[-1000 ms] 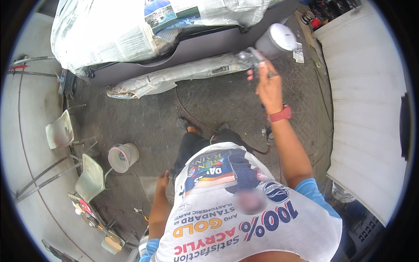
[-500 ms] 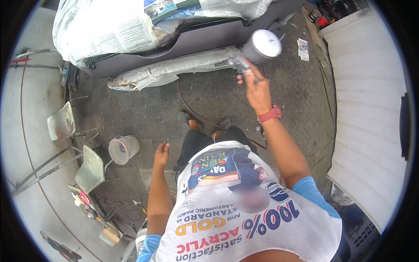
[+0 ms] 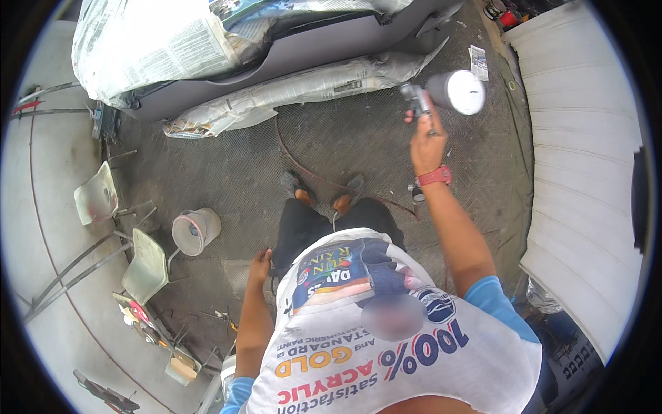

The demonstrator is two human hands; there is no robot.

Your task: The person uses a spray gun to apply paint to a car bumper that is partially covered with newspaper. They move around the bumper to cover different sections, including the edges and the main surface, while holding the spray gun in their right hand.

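Note:
My right hand [image 3: 429,146] is stretched out ahead to the right, fingers wrapped round the handle of a metal spray gun [image 3: 418,102]. The gun carries a grey paint cup [image 3: 440,91] with a white lid, slightly smeared by motion. Its nozzle end points left, apart from the grey car body panel [image 3: 296,61]. Newspaper masking sheets [image 3: 155,48] cover the car above that panel, and a papered strip [image 3: 303,93] runs along its lower edge. My left hand [image 3: 259,268] hangs low beside my leg, its fingers loosely curled, with nothing visible in them.
A reddish air hose [image 3: 298,165] snakes over the dark textured floor by my feet. To the left stand a bucket [image 3: 207,233] and two pale chairs [image 3: 146,268]. A white corrugated panel [image 3: 579,138] bounds the right side. A loose newspaper piece [image 3: 478,63] lies ahead right.
My right hand and the spray gun have moved right, away from the middle of the car's lower edge. My left hand has dropped slightly nearer my body. The view has shifted a little.

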